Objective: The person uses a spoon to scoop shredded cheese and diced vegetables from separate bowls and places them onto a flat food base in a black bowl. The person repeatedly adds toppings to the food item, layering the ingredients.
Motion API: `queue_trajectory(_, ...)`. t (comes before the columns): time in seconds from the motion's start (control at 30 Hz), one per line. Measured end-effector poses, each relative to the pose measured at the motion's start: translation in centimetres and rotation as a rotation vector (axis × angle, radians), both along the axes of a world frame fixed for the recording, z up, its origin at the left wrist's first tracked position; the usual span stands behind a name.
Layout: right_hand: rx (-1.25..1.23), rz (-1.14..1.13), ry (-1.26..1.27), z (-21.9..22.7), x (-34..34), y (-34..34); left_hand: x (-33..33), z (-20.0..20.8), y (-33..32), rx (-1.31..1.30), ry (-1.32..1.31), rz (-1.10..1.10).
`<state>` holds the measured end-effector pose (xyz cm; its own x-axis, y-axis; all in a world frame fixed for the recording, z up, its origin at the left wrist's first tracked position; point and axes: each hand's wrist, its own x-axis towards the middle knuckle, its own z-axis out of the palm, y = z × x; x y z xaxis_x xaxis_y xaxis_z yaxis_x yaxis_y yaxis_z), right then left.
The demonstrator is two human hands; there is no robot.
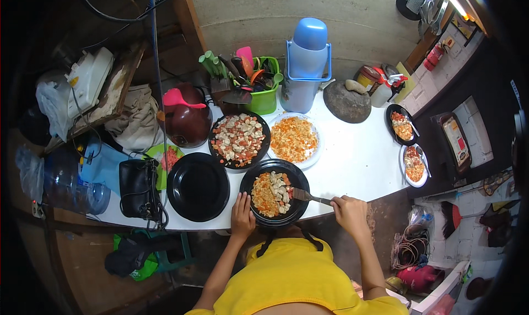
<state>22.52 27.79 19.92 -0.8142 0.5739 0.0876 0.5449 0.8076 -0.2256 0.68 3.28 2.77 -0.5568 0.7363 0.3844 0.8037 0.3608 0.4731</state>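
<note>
My right hand [348, 211] is closed round the handle of a spatula [303, 194]. Its flat head reaches into a black plate [302, 178] at the table's front edge. In that plate, orange-and-white fried rice [266, 199] lies on the left, with sliced sausage pieces [282, 193] beside it on the right. My left hand [242, 215] grips the plate's left rim. Behind it are a black plate heaped with sliced sausage [238, 140] and a white plate of the same rice [295, 140]. A bare black plate [198, 186] sits to the left.
At the right edge stand a black plate [401, 123] and a white plate [414, 165], both with food and cutlery. Behind are a blue jug [309, 61], a stone mortar [347, 106] and a green utensil basket [263, 101]. A black bag [138, 188] lies at the left.
</note>
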Motion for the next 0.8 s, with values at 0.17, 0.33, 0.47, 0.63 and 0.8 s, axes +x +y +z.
queue_trajectory(0.17,-0.002,-0.050,-0.012,0.5,-0.3,-0.7,-0.1,-0.1,-0.2,-0.004,0.006,-0.004)
queue_trajectory(0.33,0.077,-0.048,-0.002,1.3,-0.9,-0.3,0.0,-0.1,-0.1,-0.004,-0.011,-0.003)
queue_trajectory(0.47,0.163,0.007,0.053,1.2,-1.8,0.3,0.0,-0.1,-0.2,-0.011,-0.010,0.000)
queue_trajectory(0.63,0.186,0.092,0.056,1.2,-2.6,0.8,0.0,-0.3,0.0,0.012,-0.022,0.007)
queue_trajectory(0.8,0.208,0.174,0.068,1.0,-3.4,1.7,0.1,-0.3,0.0,0.012,-0.021,0.020)
